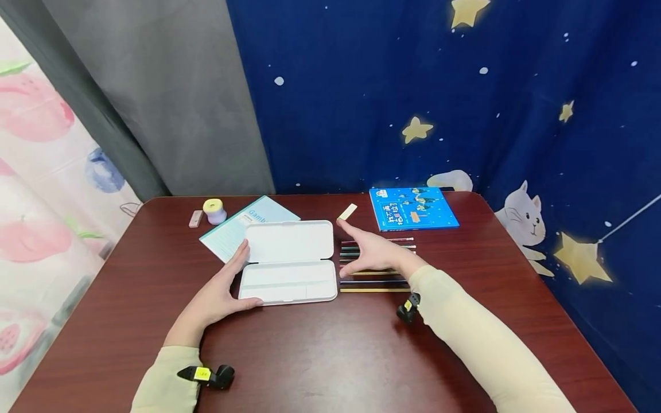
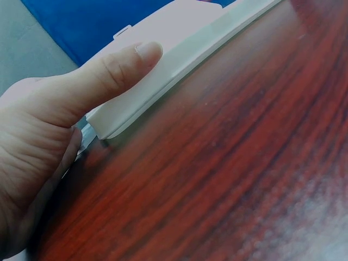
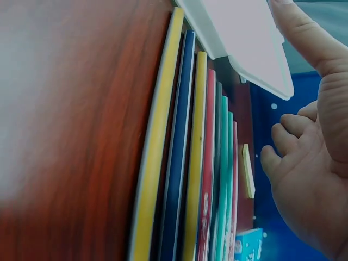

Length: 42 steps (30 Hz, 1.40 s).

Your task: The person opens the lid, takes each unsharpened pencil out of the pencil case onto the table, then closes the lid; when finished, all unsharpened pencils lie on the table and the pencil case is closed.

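A white pencil case (image 1: 289, 282) lies unfolded on the table, its lid laid back and its tray bare. My left hand (image 1: 219, 292) grips its left end, with the thumb at the front edge and the fingers along the left side; in the left wrist view the thumb (image 2: 117, 73) rests against the case wall. Just right of the case, my right hand (image 1: 379, 252) hovers over a row of several pencils (image 1: 374, 290), thumb and fingers spread apart and holding nothing. The right wrist view shows yellow, blue, red and green pencils (image 3: 155, 147) lying side by side, below that hand.
Partly under the lid lies a light blue notebook (image 1: 227, 236). Behind it stand a yellow-topped lavender jar (image 1: 214, 212) and a small pink-and-white block (image 1: 195, 218). A pale yellow strip (image 1: 348, 211) and a blue book (image 1: 415, 209) lie at the back, before the curtain (image 1: 361, 115).
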### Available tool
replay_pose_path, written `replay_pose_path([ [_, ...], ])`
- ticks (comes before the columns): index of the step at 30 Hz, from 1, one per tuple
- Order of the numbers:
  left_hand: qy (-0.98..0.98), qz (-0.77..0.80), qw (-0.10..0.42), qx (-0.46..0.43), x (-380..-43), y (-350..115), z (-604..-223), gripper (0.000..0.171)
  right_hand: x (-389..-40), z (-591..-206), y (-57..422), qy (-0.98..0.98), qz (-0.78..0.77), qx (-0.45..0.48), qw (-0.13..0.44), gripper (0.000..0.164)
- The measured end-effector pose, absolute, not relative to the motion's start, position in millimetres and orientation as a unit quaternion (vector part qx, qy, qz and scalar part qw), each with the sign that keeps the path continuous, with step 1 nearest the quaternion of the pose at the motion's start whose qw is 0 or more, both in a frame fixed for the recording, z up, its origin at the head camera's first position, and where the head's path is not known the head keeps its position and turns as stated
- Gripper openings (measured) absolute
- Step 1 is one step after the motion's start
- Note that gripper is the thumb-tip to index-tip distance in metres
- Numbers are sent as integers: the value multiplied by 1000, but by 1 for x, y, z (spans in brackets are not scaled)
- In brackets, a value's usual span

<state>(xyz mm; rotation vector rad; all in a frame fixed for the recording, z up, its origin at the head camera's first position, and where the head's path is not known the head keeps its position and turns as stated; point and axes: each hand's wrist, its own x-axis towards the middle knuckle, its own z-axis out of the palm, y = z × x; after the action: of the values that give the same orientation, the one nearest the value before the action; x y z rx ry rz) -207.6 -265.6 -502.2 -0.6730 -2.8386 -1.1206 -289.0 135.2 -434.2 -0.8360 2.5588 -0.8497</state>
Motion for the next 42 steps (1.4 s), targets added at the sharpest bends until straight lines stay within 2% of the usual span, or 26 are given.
replay_pose_path([
  [13, -908, -372, 27, -189, -206, -262, -504, 136, -288, -435, 123, 893, -308, -299, 136, 127],
  [23, -909, -379, 12, -172, -205, -262, -504, 143, -260, -435, 130, 881, -320, -343, 63, 118],
  [28, -906, -384, 18, -178, -204, -263, -504, 136, -244, -432, 131, 871, -323, -367, 45, 111],
  [37, -902, -380, 34, -203, -203, -264, -504, 122, -222, -444, 137, 851, -287, -435, 70, 95],
  [42, -886, -397, 28, -237, -204, -265, -503, 103, -213, -451, 138, 840, -246, -479, 65, 89],
])
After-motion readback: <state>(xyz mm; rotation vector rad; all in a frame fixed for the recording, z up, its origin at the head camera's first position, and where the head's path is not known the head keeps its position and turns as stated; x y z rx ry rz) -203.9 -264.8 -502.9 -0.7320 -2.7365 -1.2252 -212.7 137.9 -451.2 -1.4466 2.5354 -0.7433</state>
